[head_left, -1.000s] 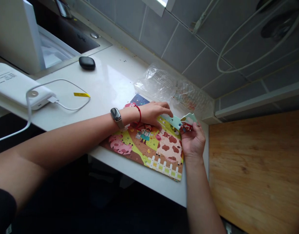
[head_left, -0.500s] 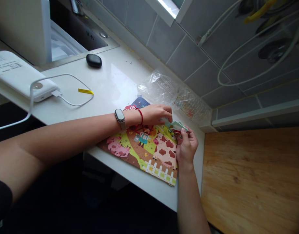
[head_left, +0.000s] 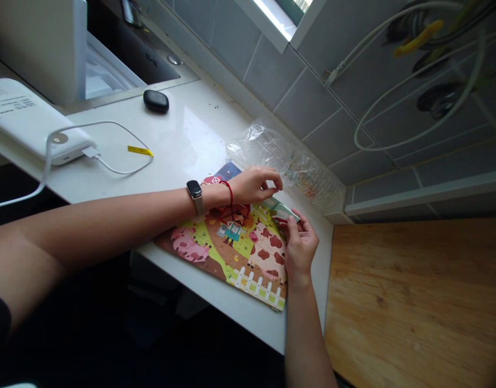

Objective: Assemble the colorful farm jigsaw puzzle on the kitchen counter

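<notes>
A colourful farm jigsaw puzzle (head_left: 224, 248) lies at the counter's front edge, showing a cow, a pig, a farmer and a white fence. My left hand (head_left: 256, 185) hovers over its upper right part. Its fingers are loosely bent and apart, and I see nothing between them. The wrist wears a smartwatch (head_left: 194, 188) and a red cord bracelet (head_left: 231, 193). At the puzzle's right edge my right hand (head_left: 302, 245) pinches pale green flat pieces (head_left: 286, 212) between thumb and fingers. Part of the puzzle's top is hidden beneath my left hand and forearm.
Crumpled clear plastic packaging (head_left: 268, 148) lies behind the puzzle against the tiled wall. To the left are a black oval case (head_left: 156, 101), a white power bank (head_left: 33, 121) with its cable, and a sink (head_left: 151, 62). A wooden board (head_left: 413, 302) stands at the right.
My left hand has lifted slightly off the green pieces, its fingers drawn back. My right hand keeps its pinch. The whole view has shifted slightly.
</notes>
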`<state>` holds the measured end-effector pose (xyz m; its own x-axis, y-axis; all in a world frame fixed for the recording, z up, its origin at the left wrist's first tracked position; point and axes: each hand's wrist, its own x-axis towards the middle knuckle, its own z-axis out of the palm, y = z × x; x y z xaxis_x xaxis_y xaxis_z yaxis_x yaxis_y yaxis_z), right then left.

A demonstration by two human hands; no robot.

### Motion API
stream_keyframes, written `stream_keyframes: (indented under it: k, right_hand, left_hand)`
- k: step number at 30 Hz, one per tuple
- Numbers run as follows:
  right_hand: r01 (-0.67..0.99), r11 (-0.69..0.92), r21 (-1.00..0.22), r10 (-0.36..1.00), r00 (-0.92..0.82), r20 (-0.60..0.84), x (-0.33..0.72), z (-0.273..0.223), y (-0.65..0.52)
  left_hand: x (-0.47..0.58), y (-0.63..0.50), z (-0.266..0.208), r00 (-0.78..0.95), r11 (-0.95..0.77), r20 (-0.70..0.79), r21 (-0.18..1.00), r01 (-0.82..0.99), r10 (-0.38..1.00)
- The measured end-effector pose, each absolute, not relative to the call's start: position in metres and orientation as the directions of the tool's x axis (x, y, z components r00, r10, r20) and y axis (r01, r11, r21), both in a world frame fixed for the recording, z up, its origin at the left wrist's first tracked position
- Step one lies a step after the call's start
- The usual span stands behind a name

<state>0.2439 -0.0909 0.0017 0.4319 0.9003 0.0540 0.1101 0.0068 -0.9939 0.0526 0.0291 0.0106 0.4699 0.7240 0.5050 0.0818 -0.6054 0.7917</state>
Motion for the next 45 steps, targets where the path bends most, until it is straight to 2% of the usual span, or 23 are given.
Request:
stream_keyframes:
  k: [3,6,12,19,27,31,35,41,45]
  right_hand:
    - [0.103,0.045,-0.994,0.887,0.453,0.087,0.244,0.001,-0.091]
    - [0.021,0.068,-0.997,0.883,0.463,0.070,0.244,0.003,-0.090]
    - [-0.130,0.070,-0.989,0.897,0.443,0.005,0.241,0.008,-0.088]
    - [-0.027,0.095,-0.995,0.899,0.431,0.074,0.235,-0.003,-0.086]
    - [0.033,-0.021,-0.999,0.942,0.334,-0.008,0.236,-0.004,-0.088]
    - [0.062,0.027,-0.998,0.931,0.361,0.048,0.234,-0.005,-0.089]
    - [0.050,0.053,-0.997,0.914,0.400,0.069,0.233,-0.005,-0.088]
    - [0.027,0.034,-0.999,0.879,0.475,0.042,0.231,0.001,-0.088]
    - [0.017,0.034,-0.999,0.860,0.508,0.038,0.234,0.001,-0.088]
  left_hand:
    - [0.053,0.031,0.009,0.530,-0.488,0.383,0.870,0.068,0.757]
    - [0.053,0.035,0.004,0.621,-0.456,0.297,0.883,0.109,0.725]
    - [0.053,0.040,-0.001,0.649,-0.482,0.284,0.864,0.146,0.706]
    - [0.051,0.037,0.006,0.647,-0.484,0.307,0.868,0.110,0.697]
    - [0.051,0.036,0.009,0.635,-0.471,0.333,0.880,0.056,0.697]
    - [0.051,0.036,0.011,0.632,-0.402,0.286,0.914,0.045,0.720]
    - [0.049,0.038,0.013,0.621,-0.369,0.213,0.920,0.133,0.754]
    - [0.043,0.046,0.013,0.632,-0.421,0.190,0.876,0.237,0.752]
    - [0.041,0.049,0.011,0.681,-0.378,0.137,0.900,0.218,0.720]
